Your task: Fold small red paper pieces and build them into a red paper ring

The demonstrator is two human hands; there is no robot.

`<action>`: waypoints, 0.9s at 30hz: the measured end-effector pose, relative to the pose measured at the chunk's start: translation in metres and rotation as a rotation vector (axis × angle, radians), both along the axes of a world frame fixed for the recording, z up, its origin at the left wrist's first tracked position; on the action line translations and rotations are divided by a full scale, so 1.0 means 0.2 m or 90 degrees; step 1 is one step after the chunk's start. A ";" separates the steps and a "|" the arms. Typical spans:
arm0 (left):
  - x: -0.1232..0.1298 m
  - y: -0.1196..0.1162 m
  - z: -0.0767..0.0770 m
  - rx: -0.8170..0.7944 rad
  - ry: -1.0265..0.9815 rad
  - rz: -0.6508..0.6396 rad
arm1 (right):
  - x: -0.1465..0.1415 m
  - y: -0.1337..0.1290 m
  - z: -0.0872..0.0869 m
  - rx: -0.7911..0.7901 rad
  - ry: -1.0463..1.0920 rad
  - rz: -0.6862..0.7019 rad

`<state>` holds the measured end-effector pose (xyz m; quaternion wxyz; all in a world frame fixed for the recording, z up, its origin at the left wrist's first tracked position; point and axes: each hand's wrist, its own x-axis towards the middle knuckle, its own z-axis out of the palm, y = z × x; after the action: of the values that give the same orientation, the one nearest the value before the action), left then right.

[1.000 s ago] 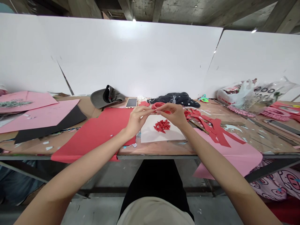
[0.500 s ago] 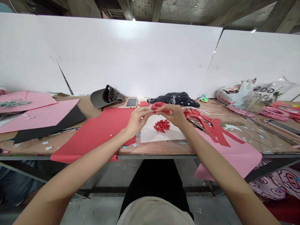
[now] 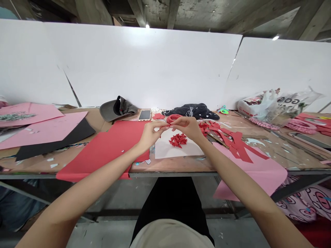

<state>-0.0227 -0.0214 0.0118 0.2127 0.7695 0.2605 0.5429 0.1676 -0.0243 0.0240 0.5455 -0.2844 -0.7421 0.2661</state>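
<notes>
My left hand (image 3: 152,131) and my right hand (image 3: 188,126) meet fingertip to fingertip above a white sheet (image 3: 165,150). Both are closed in a pinch, with a small red paper piece (image 3: 171,128) between them, mostly hidden by the fingers. Just below on the white sheet lies a heap of small folded red paper pieces (image 3: 178,140). Right behind the fingers sits a coiled red ring (image 3: 173,118). Red paper strips (image 3: 236,146) spread beside my right forearm, and a large red sheet (image 3: 111,148) lies under my left forearm.
A grey cap (image 3: 119,108), a phone (image 3: 144,115) and dark cloth (image 3: 198,111) line the back by the white wall panel. Pink sheets (image 3: 51,129) lie left, and another pink sheet (image 3: 263,175) overhangs the front edge. A plastic bag (image 3: 258,103) stands at the right.
My fingertips have shifted slightly and stay pinched together at about the same spot. The view has tilted up a little; the heap and sheets look unmoved.
</notes>
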 end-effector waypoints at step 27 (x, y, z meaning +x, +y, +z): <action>0.00 0.07 -0.03 -0.339 -0.123 -0.113 | 0.05 0.19 -0.16 -0.116 -0.438 -0.196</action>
<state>-0.0225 -0.0067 0.0055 0.4774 0.6516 0.3036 0.5052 0.1769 0.0141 -0.0086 0.2711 -0.5121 -0.8038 0.1350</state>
